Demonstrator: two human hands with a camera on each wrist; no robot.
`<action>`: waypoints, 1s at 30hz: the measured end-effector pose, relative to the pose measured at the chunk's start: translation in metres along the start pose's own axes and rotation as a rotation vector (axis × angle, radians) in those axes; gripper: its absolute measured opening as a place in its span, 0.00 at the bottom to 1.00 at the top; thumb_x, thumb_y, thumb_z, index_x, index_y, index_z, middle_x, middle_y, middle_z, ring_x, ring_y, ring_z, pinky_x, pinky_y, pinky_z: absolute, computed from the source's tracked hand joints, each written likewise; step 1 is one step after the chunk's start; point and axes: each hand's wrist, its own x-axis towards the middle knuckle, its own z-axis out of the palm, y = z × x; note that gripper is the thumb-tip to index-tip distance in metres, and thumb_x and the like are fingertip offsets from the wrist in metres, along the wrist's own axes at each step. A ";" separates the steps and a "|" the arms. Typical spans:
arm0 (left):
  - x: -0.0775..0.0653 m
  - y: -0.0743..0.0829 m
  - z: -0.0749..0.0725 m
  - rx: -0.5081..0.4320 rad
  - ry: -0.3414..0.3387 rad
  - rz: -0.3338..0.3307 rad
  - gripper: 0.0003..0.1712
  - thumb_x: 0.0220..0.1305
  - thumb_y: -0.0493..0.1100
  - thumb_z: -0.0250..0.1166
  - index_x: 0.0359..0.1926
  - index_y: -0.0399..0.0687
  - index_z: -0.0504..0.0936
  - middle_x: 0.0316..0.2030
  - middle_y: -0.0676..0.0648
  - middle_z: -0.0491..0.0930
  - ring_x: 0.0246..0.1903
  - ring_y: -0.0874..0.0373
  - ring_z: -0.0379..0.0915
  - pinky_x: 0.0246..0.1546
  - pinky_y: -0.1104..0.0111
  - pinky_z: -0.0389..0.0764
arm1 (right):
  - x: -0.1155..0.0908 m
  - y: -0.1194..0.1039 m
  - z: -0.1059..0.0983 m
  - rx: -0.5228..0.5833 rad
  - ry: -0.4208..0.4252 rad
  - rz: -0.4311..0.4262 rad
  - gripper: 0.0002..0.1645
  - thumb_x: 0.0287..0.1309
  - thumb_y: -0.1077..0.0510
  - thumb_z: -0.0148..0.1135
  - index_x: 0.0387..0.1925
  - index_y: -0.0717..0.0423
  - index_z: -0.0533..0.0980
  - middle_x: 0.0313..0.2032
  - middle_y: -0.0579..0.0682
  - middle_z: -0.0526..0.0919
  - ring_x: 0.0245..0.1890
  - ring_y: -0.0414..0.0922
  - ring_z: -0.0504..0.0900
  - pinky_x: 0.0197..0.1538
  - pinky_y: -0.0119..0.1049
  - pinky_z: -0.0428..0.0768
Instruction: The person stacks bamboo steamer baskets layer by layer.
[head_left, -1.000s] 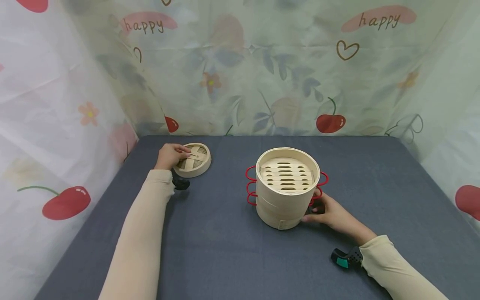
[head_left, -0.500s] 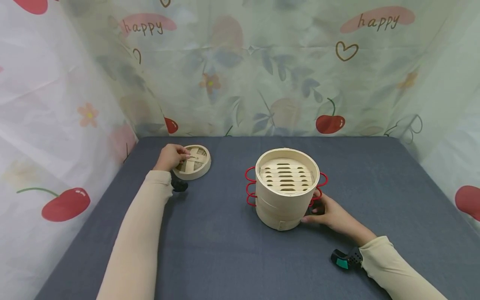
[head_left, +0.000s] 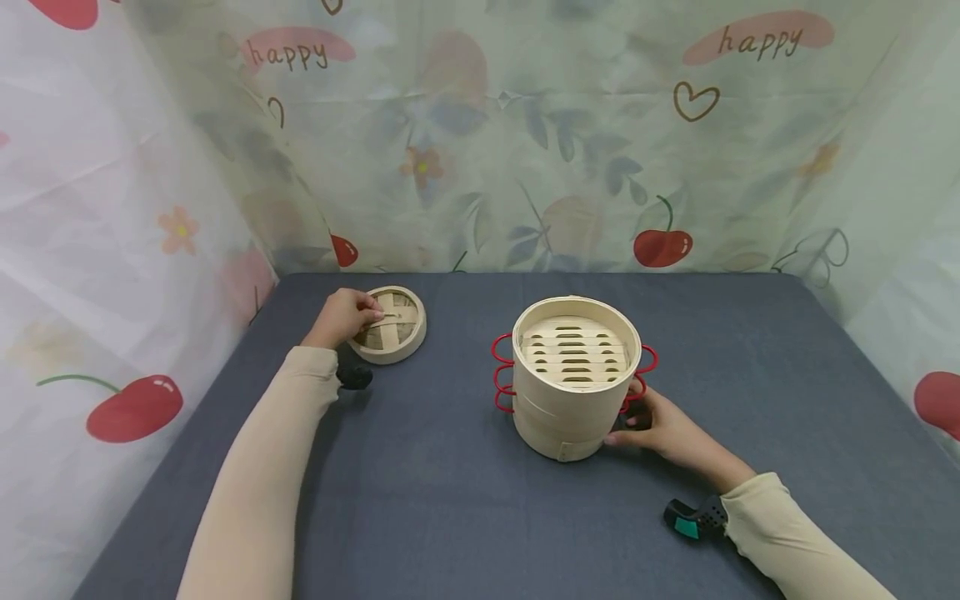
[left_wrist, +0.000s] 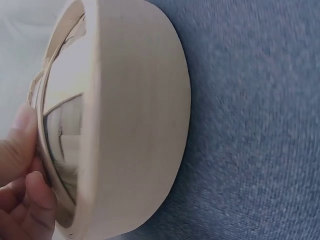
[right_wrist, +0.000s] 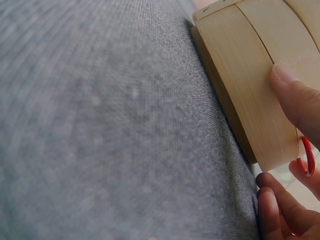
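At the far left of the table in the head view lies a round bamboo steamer lid point(head_left: 401, 342) with crossed strips on top. My left hand point(head_left: 344, 317) pinches the small loop handle at its middle; the left wrist view shows thumb and fingers at the lid's top point(left_wrist: 135, 120), its rim down by the cloth. Right of centre stands a bamboo steamer point(head_left: 562, 417), stacked in tiers, with red side handles and a slatted floor showing inside. My right hand point(head_left: 663, 429) holds its lower right side, thumb against the wall point(right_wrist: 245, 75), other fingers curled near a red handle and partly hidden.
A dark grey-blue cloth point(head_left: 435, 500) covers the table. Printed curtains point(head_left: 487, 183) enclose the back and both sides. A black band with a teal patch point(head_left: 686, 527) sits on the right wrist; a black device point(head_left: 355, 377) is on the left.
My left forearm has swung slightly left and toward me, and the lid has shifted a little with the left hand. The steamer and my right hand have stayed put.
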 end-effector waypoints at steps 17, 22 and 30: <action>-0.014 0.042 -0.023 0.031 -0.081 0.075 0.10 0.68 0.43 0.61 0.38 0.41 0.84 0.17 0.50 0.71 0.19 0.59 0.65 0.23 0.68 0.70 | 0.003 0.002 0.001 0.002 -0.014 0.001 0.43 0.49 0.58 0.75 0.63 0.63 0.64 0.52 0.60 0.75 0.39 0.45 0.74 0.38 0.32 0.75; -0.020 0.061 -0.029 0.031 -0.084 0.119 0.10 0.68 0.43 0.62 0.38 0.41 0.85 0.16 0.50 0.71 0.18 0.58 0.64 0.23 0.66 0.69 | 0.003 0.003 0.000 0.002 -0.016 -0.005 0.42 0.49 0.58 0.75 0.62 0.63 0.64 0.52 0.60 0.76 0.40 0.45 0.74 0.39 0.31 0.75; -0.037 0.101 -0.039 -0.007 -0.118 0.134 0.10 0.67 0.43 0.62 0.38 0.41 0.85 0.16 0.50 0.70 0.16 0.58 0.63 0.23 0.67 0.70 | 0.001 0.006 0.000 -0.014 -0.007 -0.009 0.40 0.49 0.58 0.75 0.60 0.64 0.65 0.52 0.61 0.76 0.40 0.44 0.76 0.41 0.30 0.76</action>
